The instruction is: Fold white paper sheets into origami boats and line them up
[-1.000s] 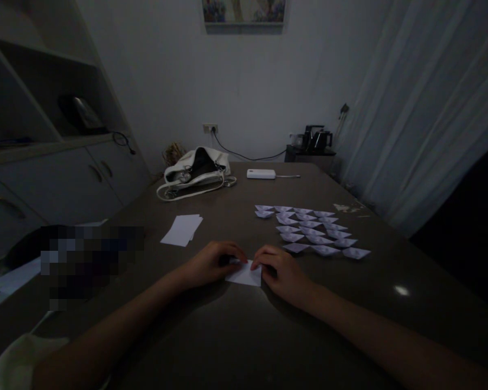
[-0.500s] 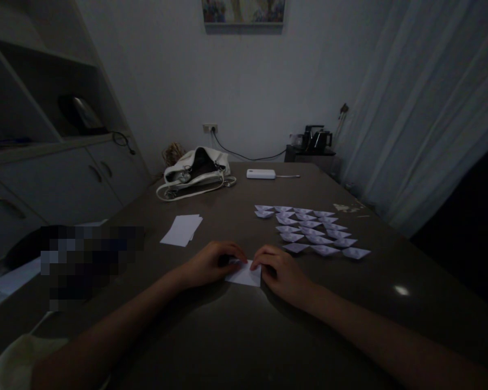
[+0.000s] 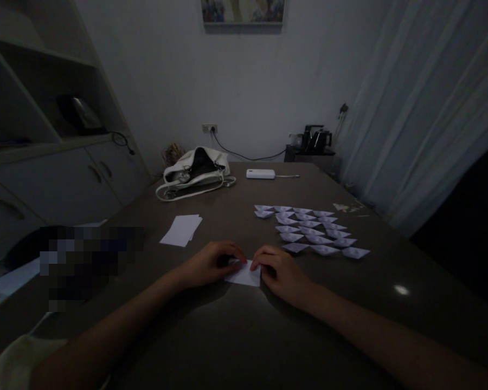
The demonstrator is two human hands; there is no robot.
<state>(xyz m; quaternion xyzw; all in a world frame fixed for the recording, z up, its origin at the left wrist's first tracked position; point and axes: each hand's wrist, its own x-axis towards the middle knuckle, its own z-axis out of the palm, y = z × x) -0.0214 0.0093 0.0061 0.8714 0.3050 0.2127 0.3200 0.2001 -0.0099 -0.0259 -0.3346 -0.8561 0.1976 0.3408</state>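
Observation:
A small folded sheet of white paper (image 3: 244,277) lies on the table between my two hands. My left hand (image 3: 214,264) grips its left side, with the thumb and bent fingers at the upper left edge. On the opposite side, my right hand (image 3: 282,272) has its fingers curled over the paper's upper right corner. The fingertips of both hands press close to each other near the top edge. Beyond my right hand sit several folded white paper boats (image 3: 314,238) in rough rows. A stack of white paper sheets (image 3: 181,229) rests past my left hand.
A white handbag (image 3: 199,170) stands at the table's far left, with a white power bank (image 3: 261,174) and short cable to its right. Paper scraps (image 3: 341,207) lie near the right edge. A black kettle (image 3: 319,141) stands behind the table. Blurred items fill the left side.

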